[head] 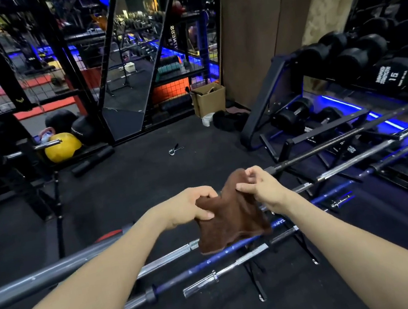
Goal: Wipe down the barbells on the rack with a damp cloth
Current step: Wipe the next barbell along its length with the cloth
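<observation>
A brown cloth [234,221] hangs in the air between my two hands, above the barbells. My left hand [191,206] grips its left edge with curled fingers. My right hand [260,189] pinches its upper right edge. Several barbells lie side by side on a low black rack [299,239], running from lower left to upper right: a thick grey one [58,271], a chrome one [169,257], a blue one [201,266] passing right under the cloth, and a short chrome bar [225,270] nearest me.
A dumbbell rack [293,97] with black dumbbells stands at right, lit blue underneath. A cardboard box [209,99] sits by the wall. A spring collar [174,149] lies on the black floor. A yellow ball [63,147] and a black frame stand at left.
</observation>
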